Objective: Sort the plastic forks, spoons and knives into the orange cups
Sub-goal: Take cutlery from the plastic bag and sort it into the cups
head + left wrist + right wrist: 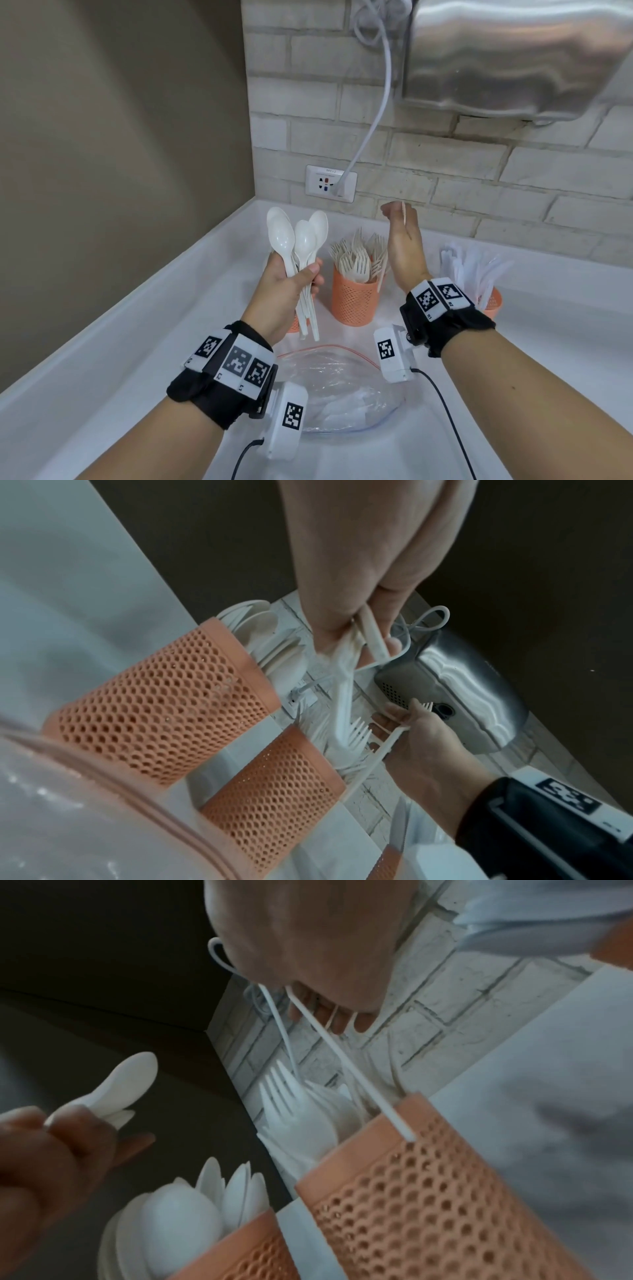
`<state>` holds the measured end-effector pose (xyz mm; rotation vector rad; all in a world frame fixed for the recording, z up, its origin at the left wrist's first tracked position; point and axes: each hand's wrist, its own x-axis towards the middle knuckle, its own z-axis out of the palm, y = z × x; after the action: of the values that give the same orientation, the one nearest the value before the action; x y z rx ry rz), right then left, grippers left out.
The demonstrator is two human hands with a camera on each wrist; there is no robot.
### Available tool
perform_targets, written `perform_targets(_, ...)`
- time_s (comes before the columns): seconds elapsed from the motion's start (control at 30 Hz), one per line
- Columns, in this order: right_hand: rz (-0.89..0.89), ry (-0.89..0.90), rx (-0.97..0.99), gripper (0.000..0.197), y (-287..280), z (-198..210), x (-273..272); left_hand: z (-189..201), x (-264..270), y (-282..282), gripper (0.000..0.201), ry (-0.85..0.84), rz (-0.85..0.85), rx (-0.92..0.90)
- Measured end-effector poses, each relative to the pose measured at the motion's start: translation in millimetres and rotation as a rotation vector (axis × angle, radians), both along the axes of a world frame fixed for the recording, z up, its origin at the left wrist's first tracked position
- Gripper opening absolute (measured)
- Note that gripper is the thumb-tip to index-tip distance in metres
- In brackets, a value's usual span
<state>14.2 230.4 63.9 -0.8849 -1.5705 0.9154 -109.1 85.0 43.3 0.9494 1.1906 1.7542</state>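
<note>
White brick runs behind the white bench, and your left hand is up over the bench's left side, fingers wrapped around a bunch of white plastic spoons, bowls up, handles hanging below your palm. Your right hand is raised nearer the back edge, pinching a single pale fork by its head, tines tucked up behind your fingers, its thin handle slanting down to the rim of the middle orange cup. That cup is perforated mesh plastic, already bristling with forks, tines up. Over toward the right edge, another orange cup holds clear-white knives, though your right wrist band covers much of it and the knives blur into the bench. A third orange cup sits behind your left hand; the head view shows only a sliver of it, but your left wrist view shows it packed with spoon bowls. Near the front edge lies a clear zip bag with a red seal line; there's white cutlery inside, but you can't make out which kind. Both wrist views are blurred at the fingers.
</note>
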Motion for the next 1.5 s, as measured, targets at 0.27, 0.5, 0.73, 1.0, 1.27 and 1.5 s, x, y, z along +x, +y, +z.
perform_targets(0.27,-0.060,-0.021,0.085,0.043,-2,10,-5,0,0,1,0.040,0.007,-0.003,-0.006)
perform_targets(0.5,-0.108,-0.488,0.135,0.034,1,-22,5,4,-3,-3,0.027,-0.004,-0.045,0.026)
perform_targets(0.73,-0.060,-0.739,0.367,0.037,-8,-38,11,8,-6,-6,0.029,0.037,-0.047,0.031)
perform_targets(1.0,0.412,-0.162,0.077,0.054,-76,29,-19,39,-15,4,0.023,0.270,0.058,0.089)
perform_targets(1.27,0.525,0.460,-0.517,0.022,-79,25,-63,44,-24,18,0.049,1.082,0.101,-0.142)
perform_targets(1.5,0.285,0.374,-0.237,0.033,-48,17,-48,21,-72,19,0.104,0.703,-0.073,-0.338)
